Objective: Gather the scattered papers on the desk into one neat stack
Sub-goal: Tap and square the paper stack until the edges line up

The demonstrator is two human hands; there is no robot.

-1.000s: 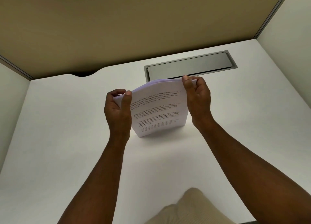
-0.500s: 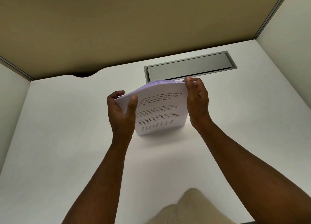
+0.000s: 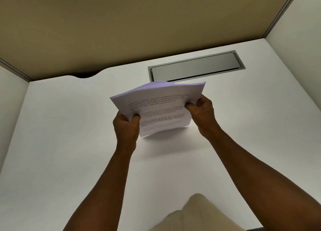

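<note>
Here, left hand and right hand gripping paper stack, thumbs on top

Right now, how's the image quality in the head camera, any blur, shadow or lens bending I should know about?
Head view: the upper lines of print on the stack of papers read sharply, the lower lines smear; a soft shadow lies on the desk just under the stack; the wide lens splays the partition edges outward; lighting is even, with no glare on the grey cable hatch.

Both hands are gripping a stack of printed papers tilted above the white desk: left hand at its left edge, right hand at its right edge.
</note>
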